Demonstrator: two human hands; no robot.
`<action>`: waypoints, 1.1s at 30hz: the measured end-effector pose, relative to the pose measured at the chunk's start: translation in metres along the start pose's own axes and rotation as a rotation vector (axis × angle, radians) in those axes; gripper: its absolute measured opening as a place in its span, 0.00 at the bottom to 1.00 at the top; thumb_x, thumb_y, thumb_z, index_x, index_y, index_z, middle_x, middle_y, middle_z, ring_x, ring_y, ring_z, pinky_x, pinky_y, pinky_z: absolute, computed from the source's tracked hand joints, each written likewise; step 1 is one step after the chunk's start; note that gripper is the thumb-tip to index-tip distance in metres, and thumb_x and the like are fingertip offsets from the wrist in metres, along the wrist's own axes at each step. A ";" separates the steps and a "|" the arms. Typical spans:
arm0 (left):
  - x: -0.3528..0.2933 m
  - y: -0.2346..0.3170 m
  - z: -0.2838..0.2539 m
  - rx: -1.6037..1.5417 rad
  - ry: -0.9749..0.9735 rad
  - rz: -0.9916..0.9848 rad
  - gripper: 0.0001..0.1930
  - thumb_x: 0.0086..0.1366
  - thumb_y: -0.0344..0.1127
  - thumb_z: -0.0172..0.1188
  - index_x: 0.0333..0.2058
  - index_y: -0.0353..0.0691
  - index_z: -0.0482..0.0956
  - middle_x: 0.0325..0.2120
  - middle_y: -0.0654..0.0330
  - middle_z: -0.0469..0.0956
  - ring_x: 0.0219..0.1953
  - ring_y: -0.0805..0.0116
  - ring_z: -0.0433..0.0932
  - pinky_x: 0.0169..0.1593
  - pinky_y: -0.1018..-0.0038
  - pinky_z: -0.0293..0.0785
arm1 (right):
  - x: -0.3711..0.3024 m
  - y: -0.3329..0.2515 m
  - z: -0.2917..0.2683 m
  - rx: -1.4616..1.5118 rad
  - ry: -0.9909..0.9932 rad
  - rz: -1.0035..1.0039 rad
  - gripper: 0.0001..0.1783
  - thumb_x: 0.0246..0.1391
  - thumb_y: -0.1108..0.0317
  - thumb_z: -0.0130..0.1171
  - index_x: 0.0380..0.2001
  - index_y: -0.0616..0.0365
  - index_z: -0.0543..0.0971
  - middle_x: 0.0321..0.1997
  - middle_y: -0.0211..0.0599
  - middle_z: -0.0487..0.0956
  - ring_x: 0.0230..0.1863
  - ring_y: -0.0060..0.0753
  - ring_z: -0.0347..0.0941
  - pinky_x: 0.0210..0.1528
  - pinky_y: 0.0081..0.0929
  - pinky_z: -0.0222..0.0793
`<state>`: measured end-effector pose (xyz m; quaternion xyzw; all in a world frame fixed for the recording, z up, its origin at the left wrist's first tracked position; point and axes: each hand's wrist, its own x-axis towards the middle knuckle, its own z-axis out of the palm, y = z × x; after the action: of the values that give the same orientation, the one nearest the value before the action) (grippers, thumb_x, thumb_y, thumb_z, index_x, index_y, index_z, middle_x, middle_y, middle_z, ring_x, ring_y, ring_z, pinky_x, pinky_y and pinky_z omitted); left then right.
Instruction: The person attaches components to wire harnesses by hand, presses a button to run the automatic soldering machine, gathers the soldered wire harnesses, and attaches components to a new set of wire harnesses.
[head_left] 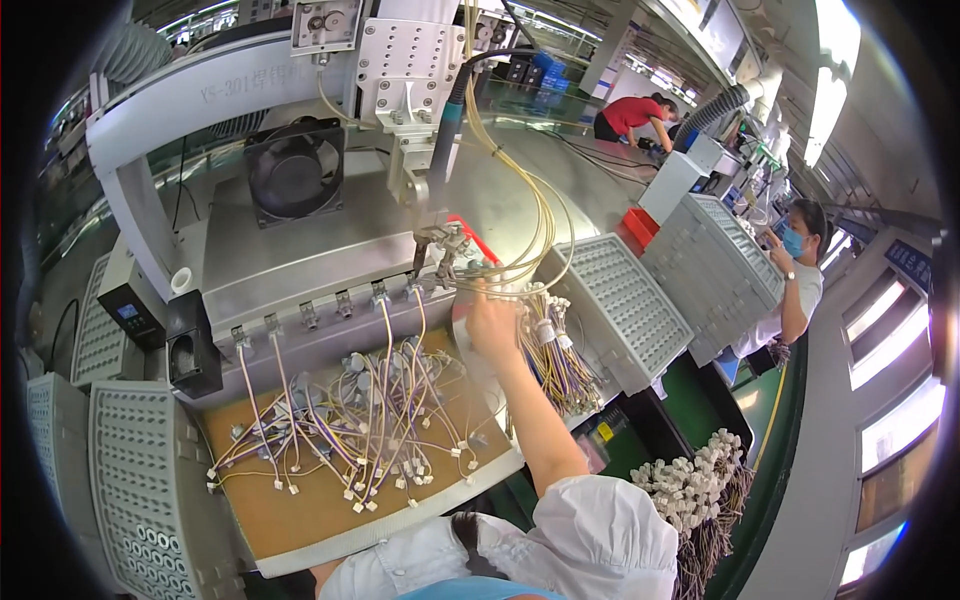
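My right hand reaches to the right end of a metal rail, close under the soldering head. Its fingertips are partly hidden among metal parts and pale cables, so what they hold, if anything, does not show. Of my left arm only a strip of skin and a white sleeve appear at the lower edge; the hand is out of sight. Small metal parts sit along the rail, some with wires hanging down. Below it, a brown board carries a loose heap of wire leads with white connectors and grey round parts.
Bundled wires lie right of my forearm, beside grey crates. More connector bundles hang at lower right. A crate stands left, near a black fan. A masked co-worker sits right; another person bends over farther back.
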<state>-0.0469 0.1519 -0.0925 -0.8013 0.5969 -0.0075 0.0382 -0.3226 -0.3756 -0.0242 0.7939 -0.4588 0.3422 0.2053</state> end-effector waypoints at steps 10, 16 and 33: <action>0.010 -0.001 -0.008 -0.051 -0.028 0.020 0.17 0.63 0.30 0.50 0.50 0.30 0.66 0.45 0.51 0.72 0.46 0.52 0.72 0.50 0.63 0.66 | -0.003 -0.008 0.015 0.132 0.054 0.048 0.31 0.39 0.73 0.58 0.52 0.69 0.69 0.58 0.64 0.66 0.62 0.64 0.59 0.63 0.49 0.56; 0.012 0.000 -0.012 -0.078 -0.032 0.023 0.16 0.62 0.30 0.51 0.48 0.31 0.68 0.43 0.51 0.73 0.44 0.54 0.72 0.48 0.64 0.67 | -0.001 -0.012 0.013 0.161 -0.003 0.068 0.36 0.41 0.74 0.53 0.57 0.75 0.60 0.61 0.66 0.62 0.63 0.64 0.58 0.64 0.51 0.53; 0.016 0.005 -0.019 -0.146 -0.039 0.040 0.12 0.62 0.29 0.54 0.44 0.31 0.71 0.38 0.54 0.75 0.39 0.61 0.74 0.43 0.69 0.69 | 0.003 -0.012 -0.011 0.072 -0.026 0.002 0.33 0.42 0.70 0.57 0.54 0.72 0.65 0.54 0.65 0.69 0.56 0.64 0.65 0.56 0.49 0.65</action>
<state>-0.0480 0.1341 -0.0747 -0.7899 0.6109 0.0524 -0.0086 -0.3149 -0.3640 -0.0147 0.8047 -0.4495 0.3483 0.1704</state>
